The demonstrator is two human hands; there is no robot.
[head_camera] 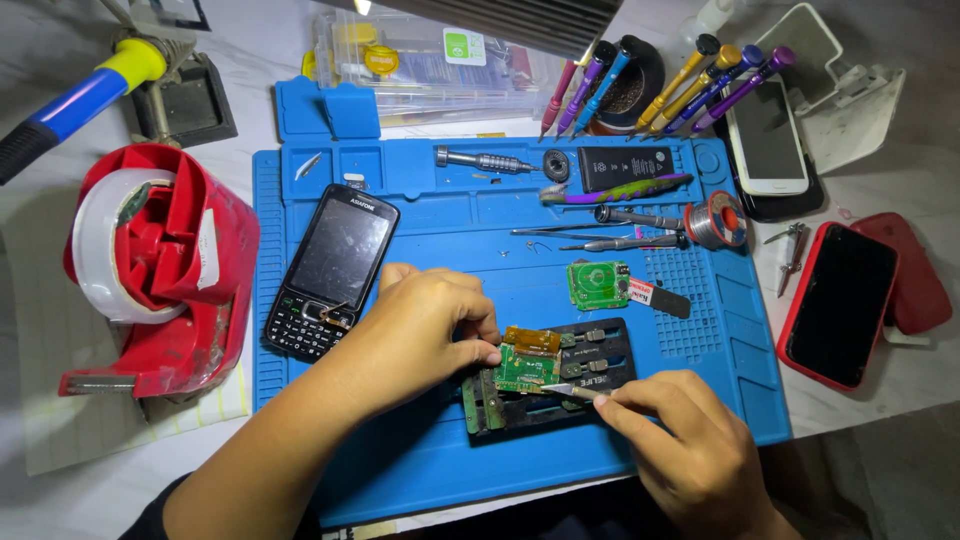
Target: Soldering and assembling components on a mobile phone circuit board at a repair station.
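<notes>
Both hands work mid-mat: left grip (425, 330) pinches the circuit board (525, 368), right grip (680, 440) holds tweezers (572, 391).

Green circuit board (524, 368) with a gold patch sits in a black holder (590, 352), all on a bright blue mat (420, 460). Red tape dispenser (160, 270) at 9 o'clock, red-cased phone (838, 305) at 3.

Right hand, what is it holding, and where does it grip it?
The right hand pinches a thin metal tool by its rear end; the tip points at the green circuit board.
</notes>
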